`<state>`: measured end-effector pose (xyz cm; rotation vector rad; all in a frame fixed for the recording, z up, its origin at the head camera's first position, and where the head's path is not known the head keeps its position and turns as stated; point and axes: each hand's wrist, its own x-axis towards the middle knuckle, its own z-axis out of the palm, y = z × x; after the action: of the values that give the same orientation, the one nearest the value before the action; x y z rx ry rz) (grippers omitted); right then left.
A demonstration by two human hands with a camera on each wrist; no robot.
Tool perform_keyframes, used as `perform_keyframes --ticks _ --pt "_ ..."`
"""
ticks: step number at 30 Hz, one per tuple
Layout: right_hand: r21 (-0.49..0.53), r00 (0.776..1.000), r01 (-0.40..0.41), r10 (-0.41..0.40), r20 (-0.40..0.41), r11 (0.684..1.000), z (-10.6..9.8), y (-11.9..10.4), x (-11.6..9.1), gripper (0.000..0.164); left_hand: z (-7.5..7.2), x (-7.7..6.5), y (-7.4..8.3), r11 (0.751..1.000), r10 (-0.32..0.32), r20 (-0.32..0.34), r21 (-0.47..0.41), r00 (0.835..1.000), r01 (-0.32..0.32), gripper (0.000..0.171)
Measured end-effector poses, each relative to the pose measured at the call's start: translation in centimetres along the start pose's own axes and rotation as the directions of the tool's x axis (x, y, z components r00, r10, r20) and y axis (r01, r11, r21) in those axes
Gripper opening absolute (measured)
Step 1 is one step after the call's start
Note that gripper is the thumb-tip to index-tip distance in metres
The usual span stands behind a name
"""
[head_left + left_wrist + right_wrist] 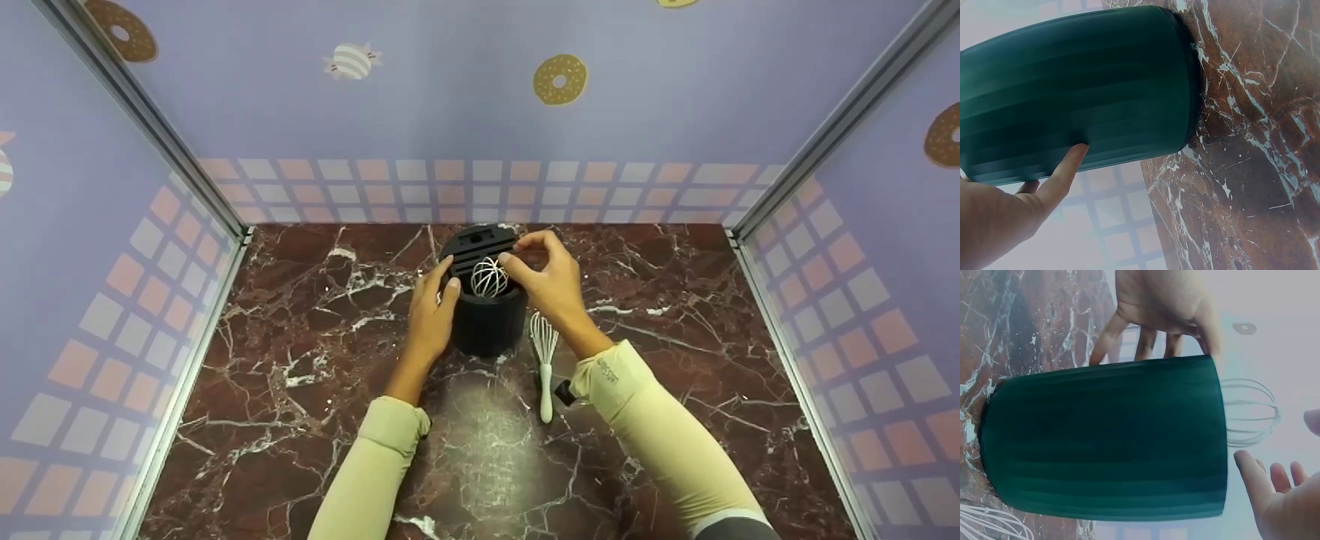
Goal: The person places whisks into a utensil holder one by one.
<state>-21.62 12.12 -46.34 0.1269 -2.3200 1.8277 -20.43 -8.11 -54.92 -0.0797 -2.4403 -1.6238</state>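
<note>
The left hand (431, 311), grip apart, touches a dark holder (487, 328) upright on the marble surface (262, 450). 1 whisk (489, 279) stands inside, wires up; a 2nd whisk (546, 375) lies just beside it. The right hand (551, 281), grip apart, is near the standing wires.

A dark red marble counter (247, 420), veined white. At its far edge rises a lilac wall (465, 112) with pink and white squares (450, 172) below, a doughnut (543, 81) and striped sweet (352, 61) above.
</note>
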Motion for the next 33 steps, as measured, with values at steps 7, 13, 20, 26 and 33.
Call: perform_keyframes --ticks 7,13,20,26,33 --pt "0.206 0.999 -0.043 0.044 -0.004 0.978 -1.4 -0.5 0.0 0.037 -0.2 -0.1 0.0 1.000 0.001 0.012 0.005 1.000 -0.001 0.047" --pt "0.289 0.997 -0.059 0.070 -0.030 0.956 -2.9 -0.5 0.0 0.037 -0.2 -0.1 0.0 1.000 0.007 0.006 0.006 1.000 -0.007 0.048" --pt "0.371 0.996 -0.057 0.078 -0.042 0.927 -4.6 0.6 -0.1 0.039 -0.2 -0.1 0.1 1.000 0.005 -0.002 0.004 1.000 -0.005 0.047" --pt "0.387 0.994 -0.070 0.097 -0.053 0.919 -5.8 1.6 -0.6 0.036 -0.1 -0.1 0.1 1.000 0.005 -0.003 0.016 1.000 -0.005 0.047" --pt "0.370 0.989 -0.107 0.138 -0.060 0.923 -7.0 3.1 -1.3 0.036 -0.1 -0.1 0.1 1.000 -0.006 0.003 0.021 1.000 0.006 0.047"
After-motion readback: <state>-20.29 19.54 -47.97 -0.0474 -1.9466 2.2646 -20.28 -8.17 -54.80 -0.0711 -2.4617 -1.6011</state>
